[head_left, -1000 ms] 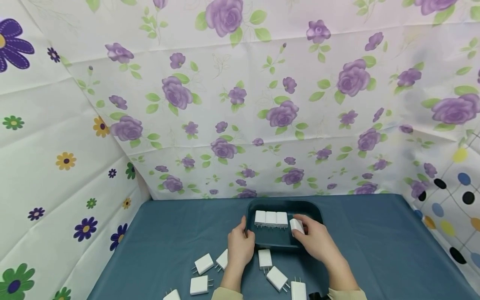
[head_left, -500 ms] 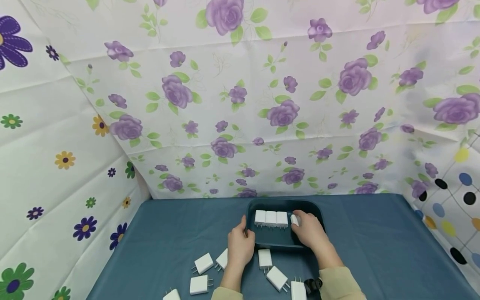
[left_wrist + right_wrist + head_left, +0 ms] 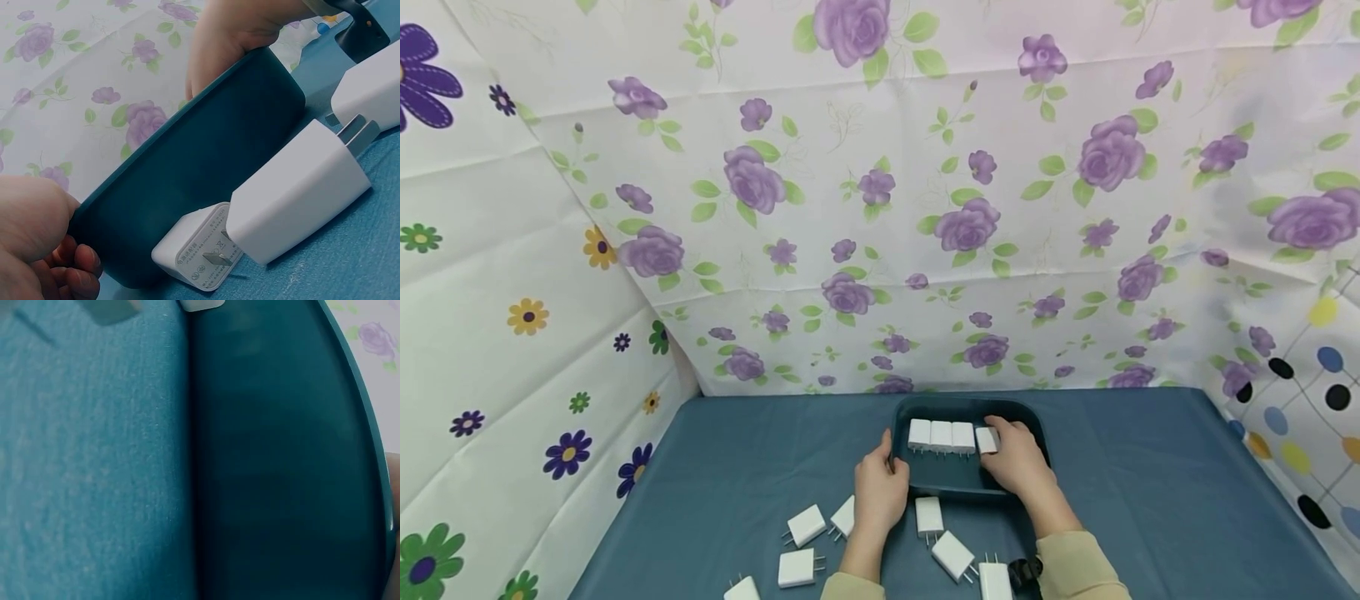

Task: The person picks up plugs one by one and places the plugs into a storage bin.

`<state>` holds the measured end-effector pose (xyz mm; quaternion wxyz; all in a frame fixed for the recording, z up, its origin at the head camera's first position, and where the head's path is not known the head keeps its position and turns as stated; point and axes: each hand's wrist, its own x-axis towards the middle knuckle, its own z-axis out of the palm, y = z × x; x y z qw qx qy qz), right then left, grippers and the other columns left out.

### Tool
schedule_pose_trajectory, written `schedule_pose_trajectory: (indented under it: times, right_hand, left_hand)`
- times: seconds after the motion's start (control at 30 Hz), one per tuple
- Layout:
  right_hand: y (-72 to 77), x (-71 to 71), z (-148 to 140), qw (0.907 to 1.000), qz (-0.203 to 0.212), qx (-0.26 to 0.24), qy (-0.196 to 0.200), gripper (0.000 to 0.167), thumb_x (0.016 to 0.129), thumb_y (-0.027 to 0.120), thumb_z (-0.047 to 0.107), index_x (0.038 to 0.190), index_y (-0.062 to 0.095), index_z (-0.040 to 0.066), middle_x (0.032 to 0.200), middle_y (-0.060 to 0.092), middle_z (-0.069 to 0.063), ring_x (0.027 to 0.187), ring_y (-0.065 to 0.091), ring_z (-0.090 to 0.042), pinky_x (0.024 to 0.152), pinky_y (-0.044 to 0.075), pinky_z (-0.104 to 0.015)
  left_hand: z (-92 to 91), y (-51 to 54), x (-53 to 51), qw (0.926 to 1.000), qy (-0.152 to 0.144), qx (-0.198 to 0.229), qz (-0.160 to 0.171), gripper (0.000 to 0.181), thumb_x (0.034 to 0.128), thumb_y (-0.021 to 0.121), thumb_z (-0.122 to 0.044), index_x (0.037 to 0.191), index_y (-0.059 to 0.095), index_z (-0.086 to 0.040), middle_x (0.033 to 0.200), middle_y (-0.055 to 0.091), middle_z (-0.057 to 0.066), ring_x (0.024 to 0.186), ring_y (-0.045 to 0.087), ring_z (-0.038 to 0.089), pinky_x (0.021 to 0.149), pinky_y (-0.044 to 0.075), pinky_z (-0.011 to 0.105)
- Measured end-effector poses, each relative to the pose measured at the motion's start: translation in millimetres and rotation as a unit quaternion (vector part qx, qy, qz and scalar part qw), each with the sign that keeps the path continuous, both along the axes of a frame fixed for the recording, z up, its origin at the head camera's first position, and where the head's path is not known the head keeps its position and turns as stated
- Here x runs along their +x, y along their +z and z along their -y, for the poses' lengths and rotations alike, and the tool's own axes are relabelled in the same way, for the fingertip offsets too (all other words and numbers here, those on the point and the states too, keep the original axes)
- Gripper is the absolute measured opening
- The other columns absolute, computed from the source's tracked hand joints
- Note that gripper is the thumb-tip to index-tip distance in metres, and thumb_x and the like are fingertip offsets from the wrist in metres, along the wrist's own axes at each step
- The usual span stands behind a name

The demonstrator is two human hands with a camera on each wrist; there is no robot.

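A dark teal tray (image 3: 958, 490) stands near the back edge of the table. Its left side is gripped by my left hand (image 3: 880, 485), thumb at the rim; in the left wrist view the fingers (image 3: 84, 262) curl under the edge. Inside the tray, three white chargers (image 3: 942, 437) sit side by side in a row, prongs toward me. My right hand (image 3: 1021, 460) reaches in from the right and holds another white charger (image 3: 987, 440), a small gap to the right of that row. The hand hides part of this charger. The right wrist view shows mostly the tray's outer wall (image 3: 281, 437).
Several loose chargers lie in front of the tray, among them one charger (image 3: 929, 517) close to its front wall and another (image 3: 953, 556) nearer me. More lie left of my left forearm, including one charger (image 3: 796, 568). Floral cloth (image 3: 850, 250) hangs behind the blue-covered table (image 3: 1135, 475).
My right hand has moved slightly up and left inside the tray. The charger in it has turned from a tilt to nearly line up with the row. The left hand stays on the tray.
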<state>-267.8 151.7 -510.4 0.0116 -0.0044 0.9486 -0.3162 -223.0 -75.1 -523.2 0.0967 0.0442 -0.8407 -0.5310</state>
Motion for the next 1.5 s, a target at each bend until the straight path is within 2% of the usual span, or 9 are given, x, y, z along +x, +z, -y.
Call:
schedule_pose_trajectory:
  times: [0.3,0.47,0.9,1.13,1.5]
  right_hand:
    - [-1.6,-1.3,2.9,0.9999,-0.004,0.006,-0.009,0.060,0.100,0.075,0.016,0.154,0.054,-0.001,0.146,0.054,-0.034,0.129,0.057,-0.052,0.099,0.049,-0.066]
    - [-2.4,-0.1,3.8,1.0000,-0.008,0.003,-0.004,0.061,0.101,0.075,0.014,0.155,0.052,-0.002,0.147,0.055,-0.033,0.133,0.055,-0.052,0.103,0.048,-0.065]
    - [-2.7,1.7,5.7,0.9995,-0.030,0.002,-0.006,0.061,0.099,0.076,0.012,0.155,0.053,-0.001,0.146,0.057,-0.032,0.132,0.056,-0.052,0.103,0.048,-0.065]
    - [-6.1,2.7,4.7,0.9996,-0.029,0.003,-0.001,0.061,0.100,0.076,0.012,0.155,0.053,-0.002,0.146,0.057,-0.033,0.132,0.056,-0.052,0.102,0.048,-0.066]
    - [-2.5,1.9,5.9,0.9991,-0.041,-0.008,0.009,0.063,0.102,0.073,0.019,0.157,0.050,-0.003,0.143,0.059,-0.033,0.126,0.060,-0.051,0.098,0.051,-0.065]
  left_hand:
    - [-0.5,1.2,-1.1,1.0000,0.002,-0.003,0.000,0.056,0.1022,0.055,-0.001,0.158,0.049,0.002,0.049,0.042,-0.003,0.043,0.027,0.011,0.047,0.026,0.026]
    - [-0.5,0.3,-0.3,1.0000,0.001,0.001,0.003,0.056,0.1026,0.055,-0.001,0.159,0.049,0.002,0.049,0.042,-0.002,0.042,0.027,0.011,0.047,0.026,0.026]
    - [0.1,2.6,-0.5,1.0000,0.000,0.005,-0.005,0.056,0.1020,0.055,0.000,0.157,0.049,0.003,0.049,0.042,-0.003,0.042,0.026,0.010,0.047,0.025,0.025]
    - [-0.3,0.3,2.0,1.0000,-0.002,0.008,0.006,0.056,0.1027,0.055,0.000,0.158,0.048,0.003,0.049,0.041,-0.003,0.041,0.026,0.010,0.045,0.026,0.025]
    - [2.1,1.6,0.1,1.0000,-0.002,-0.002,-0.002,0.056,0.1024,0.054,0.000,0.158,0.048,0.003,0.048,0.040,-0.004,0.041,0.026,0.011,0.046,0.026,0.026]
